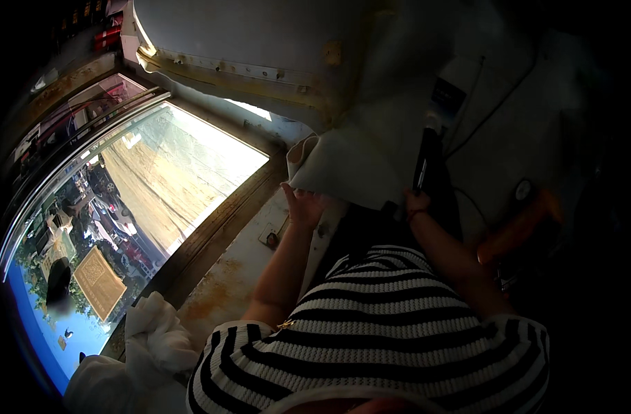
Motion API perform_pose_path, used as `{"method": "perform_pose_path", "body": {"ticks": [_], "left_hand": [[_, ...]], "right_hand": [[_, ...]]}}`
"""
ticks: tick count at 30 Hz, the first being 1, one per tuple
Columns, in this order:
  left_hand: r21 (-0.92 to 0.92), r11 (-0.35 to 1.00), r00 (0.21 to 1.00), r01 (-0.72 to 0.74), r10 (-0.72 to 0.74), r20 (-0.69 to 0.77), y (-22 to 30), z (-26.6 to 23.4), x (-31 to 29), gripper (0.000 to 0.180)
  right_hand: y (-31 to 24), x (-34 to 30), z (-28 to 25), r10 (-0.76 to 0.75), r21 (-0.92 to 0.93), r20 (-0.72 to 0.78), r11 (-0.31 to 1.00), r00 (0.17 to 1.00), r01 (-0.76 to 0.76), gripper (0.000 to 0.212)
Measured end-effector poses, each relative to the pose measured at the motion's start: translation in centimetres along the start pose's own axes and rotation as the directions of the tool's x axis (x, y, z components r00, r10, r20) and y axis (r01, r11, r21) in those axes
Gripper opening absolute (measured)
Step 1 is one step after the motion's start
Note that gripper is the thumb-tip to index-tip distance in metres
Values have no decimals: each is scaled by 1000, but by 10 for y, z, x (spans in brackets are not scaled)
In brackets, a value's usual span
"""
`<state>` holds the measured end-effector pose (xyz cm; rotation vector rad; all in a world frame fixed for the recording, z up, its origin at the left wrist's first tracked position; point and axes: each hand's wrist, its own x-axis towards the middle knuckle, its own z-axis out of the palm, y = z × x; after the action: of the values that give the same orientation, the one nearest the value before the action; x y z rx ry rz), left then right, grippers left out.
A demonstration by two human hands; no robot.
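Observation:
A pale grey, flexible sheet spreads out ahead of me, its near left corner curling up in a loop. At that near edge, my left hand holds the sheet, its thumb stretched up to the rim and its fingertips partly hidden. To the right, my right hand is closed around the near end of a slim dark tool pointing away from me; shade hides its exact kind. Beyond this tool lies a white object with a dark label.
Window glass in a worn frame fills the left, with a brown card against it. White cloth is bunched at lower left. A large grey panel stands ahead. An orange object and a dark cord lie at right.

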<state>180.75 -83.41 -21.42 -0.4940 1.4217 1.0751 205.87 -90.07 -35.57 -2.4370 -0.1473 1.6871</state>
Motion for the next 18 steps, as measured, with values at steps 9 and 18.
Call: {"method": "perform_pose_path", "body": {"ticks": [9, 18], "left_hand": [[230, 969, 948, 86, -9, -319, -53, 4, 52, 46], [211, 971, 954, -114, 166, -249, -83, -25, 55, 22]], "right_hand": [[-19, -7, -25, -130, -37, -20, 991, 991, 129, 32], [-65, -28, -42, -340, -170, -56, 930, 939, 327, 28]]}}
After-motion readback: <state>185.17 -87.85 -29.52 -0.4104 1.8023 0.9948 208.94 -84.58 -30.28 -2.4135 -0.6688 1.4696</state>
